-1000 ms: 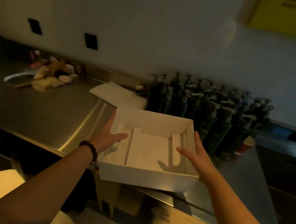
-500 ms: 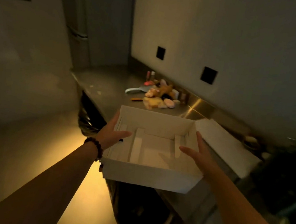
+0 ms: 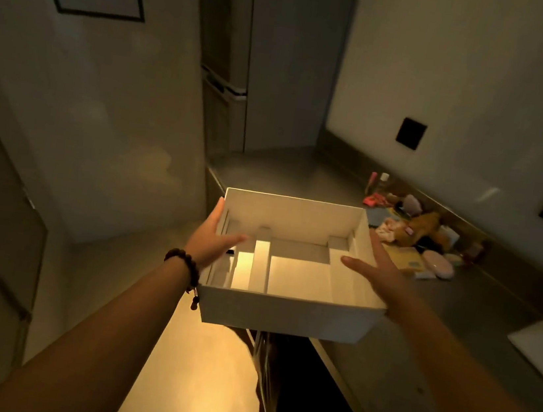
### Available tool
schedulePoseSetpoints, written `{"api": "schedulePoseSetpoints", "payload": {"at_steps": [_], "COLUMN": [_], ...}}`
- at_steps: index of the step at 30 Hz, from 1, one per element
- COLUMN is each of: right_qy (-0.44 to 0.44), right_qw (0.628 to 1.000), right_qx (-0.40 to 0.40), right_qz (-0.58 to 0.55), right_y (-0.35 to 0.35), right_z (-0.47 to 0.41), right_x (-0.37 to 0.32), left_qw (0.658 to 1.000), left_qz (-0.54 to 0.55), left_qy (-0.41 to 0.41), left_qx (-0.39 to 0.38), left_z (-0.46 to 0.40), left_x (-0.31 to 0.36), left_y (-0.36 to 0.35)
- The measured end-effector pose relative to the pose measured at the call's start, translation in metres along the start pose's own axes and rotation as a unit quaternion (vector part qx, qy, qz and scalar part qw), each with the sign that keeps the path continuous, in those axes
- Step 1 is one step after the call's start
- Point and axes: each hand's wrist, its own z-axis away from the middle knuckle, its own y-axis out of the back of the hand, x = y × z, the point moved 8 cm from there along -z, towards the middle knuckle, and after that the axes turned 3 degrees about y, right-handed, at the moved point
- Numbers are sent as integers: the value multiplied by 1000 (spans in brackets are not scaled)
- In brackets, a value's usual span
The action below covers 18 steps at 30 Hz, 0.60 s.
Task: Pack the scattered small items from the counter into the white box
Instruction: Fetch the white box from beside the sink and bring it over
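Both hands [image 3: 213,245] hold white box [image 3: 283,314] w/ thumbs inside, above counter [image 3: 456,309].

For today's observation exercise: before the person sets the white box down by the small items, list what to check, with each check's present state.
1. Left hand holds the white box, thumb over the side wall: ok.
2. Right hand holds the opposite wall: ok.
3. Box roughly level, opening up: ok.
4. Box has only its white dividers inside, no items: ok.
5. Bare counter in front of the pile of small items for landing: ok.
6. Whether the box bottom is sound: cannot tell.
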Motion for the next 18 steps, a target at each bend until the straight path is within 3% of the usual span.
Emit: {"api": "schedulePoseSetpoints", "payload": {"at_steps": [10,18], "right_qy": [35,27], "right_qw": [999,999], "right_qx": [-32,0], "right_qz": [7,-38], "right_y": [-46,-30], "right_z": [-168,-329], "right_x": [-29,-39], "left_qw": [997,994], "left_qz": [-76,-112], "left_qy": [5,-4], "left_qx": [33,7], "left_z": [-169,-355], "left_x": [-31,-12], "left_y": [38,24]}}
